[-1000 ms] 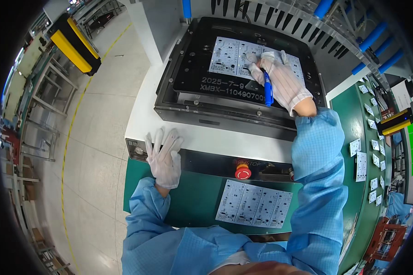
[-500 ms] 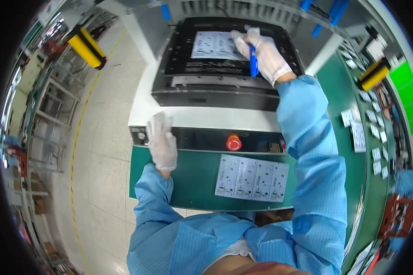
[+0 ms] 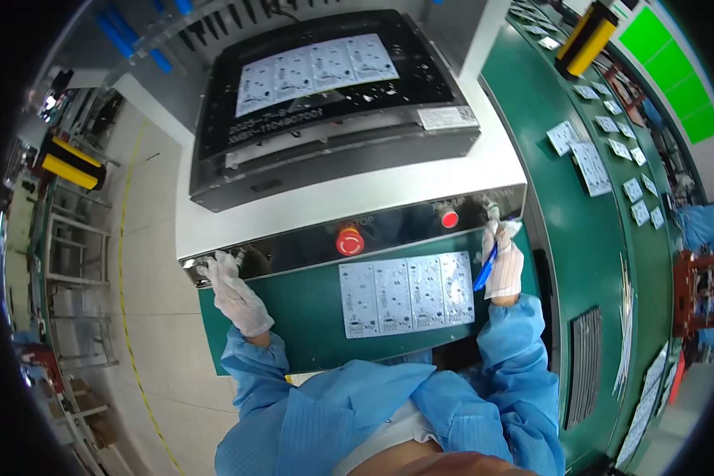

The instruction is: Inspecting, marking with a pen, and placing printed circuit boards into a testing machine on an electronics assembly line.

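Note:
My left hand (image 3: 238, 293), in a white glove, reaches to the left end of the machine's black front panel (image 3: 293, 247). Its fingers are extended over the button there and hold nothing. At the panel's right end, my gloved right hand (image 3: 504, 266) has its fingertips at another button, with a blue pen (image 3: 486, 268) gripped in the same hand and slanting down. Between my hands, a white circuit board panel (image 3: 407, 295) with several sections lies on the green mat (image 3: 301, 309). A similar white circuit board panel (image 3: 317, 71) rests in the black fixture (image 3: 333, 131) on the machine.
A red mushroom button (image 3: 350, 240) and a smaller red button (image 3: 450, 219) sit on the front panel. Yellow-and-black posts (image 3: 73, 162) flank the machine. On the right-hand green bench (image 3: 531, 119) are several small boards (image 3: 591, 168) and a grey ribbed stack (image 3: 585, 369).
My right hand has come back from the fixture to the panel's right end, still with the pen. My left hand now touches the left end. The view has shifted.

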Tool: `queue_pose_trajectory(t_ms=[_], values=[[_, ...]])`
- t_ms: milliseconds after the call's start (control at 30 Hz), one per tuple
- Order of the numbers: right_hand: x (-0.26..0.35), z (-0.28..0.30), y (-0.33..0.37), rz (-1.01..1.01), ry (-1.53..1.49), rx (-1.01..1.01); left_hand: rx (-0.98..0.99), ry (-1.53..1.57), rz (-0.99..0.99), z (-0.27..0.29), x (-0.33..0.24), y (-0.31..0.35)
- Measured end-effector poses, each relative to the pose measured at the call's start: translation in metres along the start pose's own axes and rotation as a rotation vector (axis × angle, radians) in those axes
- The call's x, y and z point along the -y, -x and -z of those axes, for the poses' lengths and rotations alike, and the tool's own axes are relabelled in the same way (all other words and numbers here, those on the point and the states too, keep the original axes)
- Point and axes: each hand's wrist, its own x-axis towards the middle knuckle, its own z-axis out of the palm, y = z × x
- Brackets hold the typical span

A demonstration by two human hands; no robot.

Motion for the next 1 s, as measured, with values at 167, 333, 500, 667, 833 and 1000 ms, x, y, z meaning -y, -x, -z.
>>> queue_pose_trajectory(t_ms=[167, 333, 500, 667, 833, 1000], values=[[0.003, -0.001, -0.017, 0.412, 0.629, -0.126, 0.001, -0.1, -0.029, 0.001, 0.004, 0.002], [0.052, -0.003, 0.024, 0.513, 0.453, 0.305, -0.121, 0.079, 0.029, -0.005, 0.011, 0.006], [0.064, -0.046, 0.093, 0.944, 0.4, 0.732, -0.322, 0.04, -0.302, -0.01, 0.025, 0.012], [0.054, -0.053, 0.101, 1.044, 0.475, 0.629, -0.248, -0.109, -0.332, -0.005, 0.03, 0.012], [0.065, -0.018, 0.092, 0.955, 0.384, 0.278, -0.378, 0.218, -0.324, -0.016, -0.044, 0.014], [0.046, 0.064, 0.071, 0.156, -0.843, -0.286, 0.337, 1.235, 0.315, -0.038, -0.201, 0.087]])
